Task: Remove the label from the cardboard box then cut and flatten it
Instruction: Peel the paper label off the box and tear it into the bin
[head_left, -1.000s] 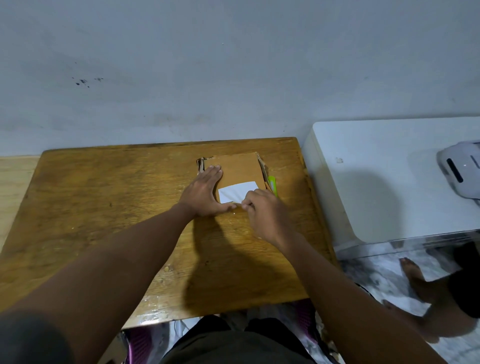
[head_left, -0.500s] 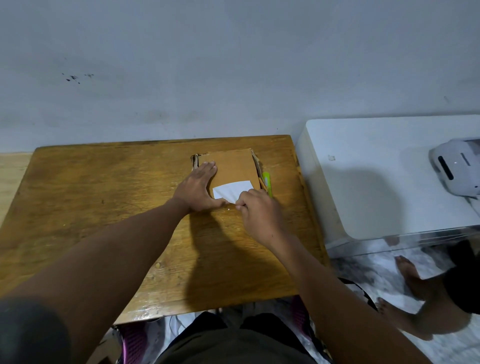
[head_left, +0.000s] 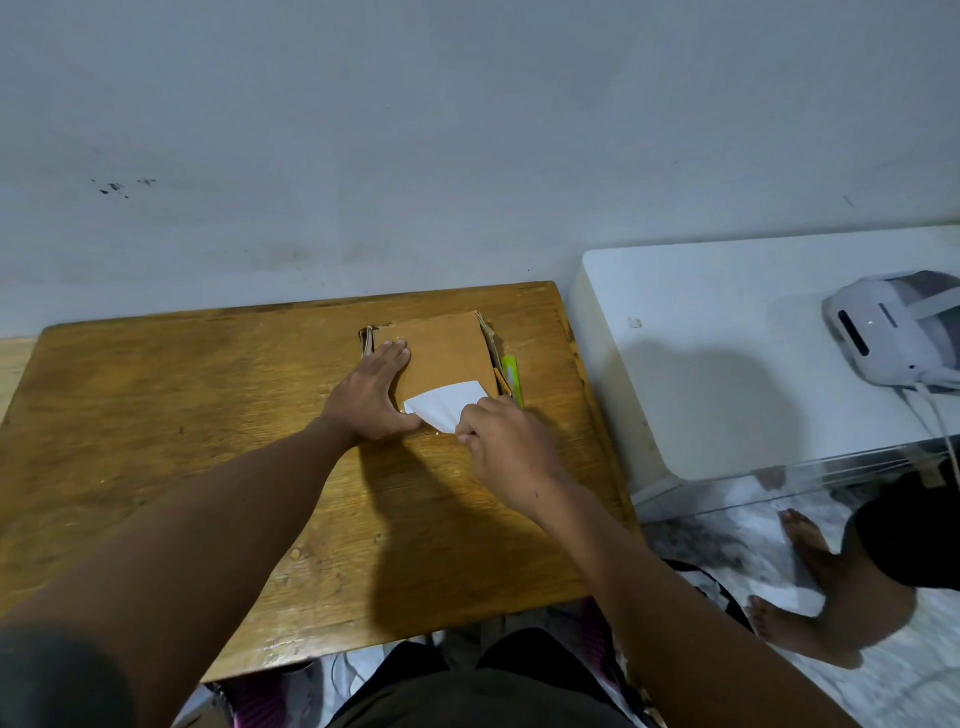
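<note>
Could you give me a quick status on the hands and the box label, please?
Left hand flat, pressing cardboard box. Right hand pinching white label, near corner lifted. Green cutter beside box, not obstructing.

One cardboard box (head_left: 441, 353), pressed flat under the left hand (head_left: 370, 392). One white label (head_left: 445, 404) on its near face, corner pinched by the right hand (head_left: 506, 447). One green-handled cutter (head_left: 511, 376) just beyond the right hand, beside the box. Two hands in all. One wooden table (head_left: 156, 415) beneath both. One white cabinet (head_left: 727, 364) well to the right of the right hand, bearing one white headset (head_left: 883, 332). Two bare feet (head_left: 802, 540) of another person, lower right.
</note>
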